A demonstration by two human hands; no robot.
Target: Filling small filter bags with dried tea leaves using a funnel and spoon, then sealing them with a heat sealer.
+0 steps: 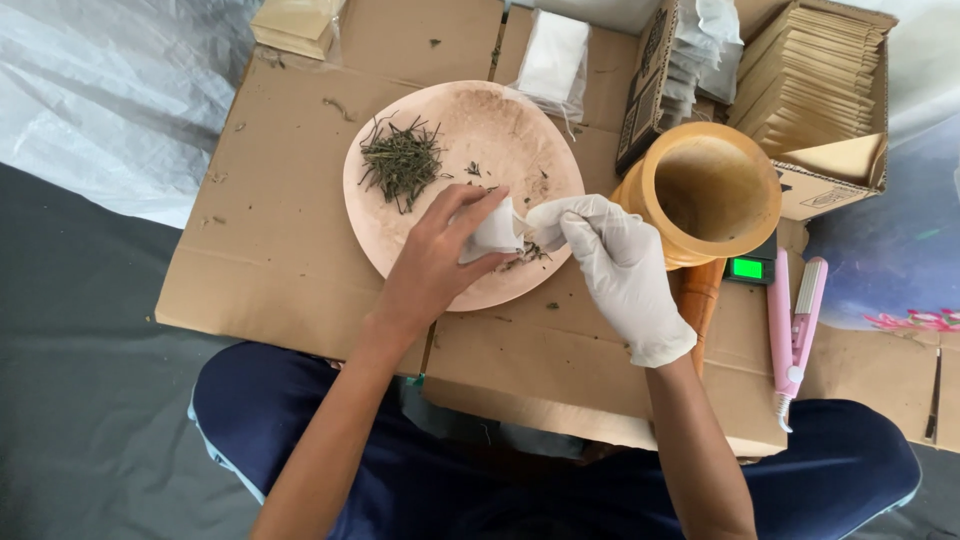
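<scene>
Left hand (432, 262) pinches small white sachet (493, 231) | gloved right hand (620, 270) grips its edge | over plate (400, 240)

Scale (752, 266) mostly hidden beneath wooden funnel (708, 190); only green display shows. Sachet (494, 231) contents not discernible between the hands. Kraft packet stack (296, 22) cut by top edge

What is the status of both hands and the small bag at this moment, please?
Left hand bare, holding small white bag. Right hand gloved, pinching its edge. Over plate; nothing obstructing.
</scene>
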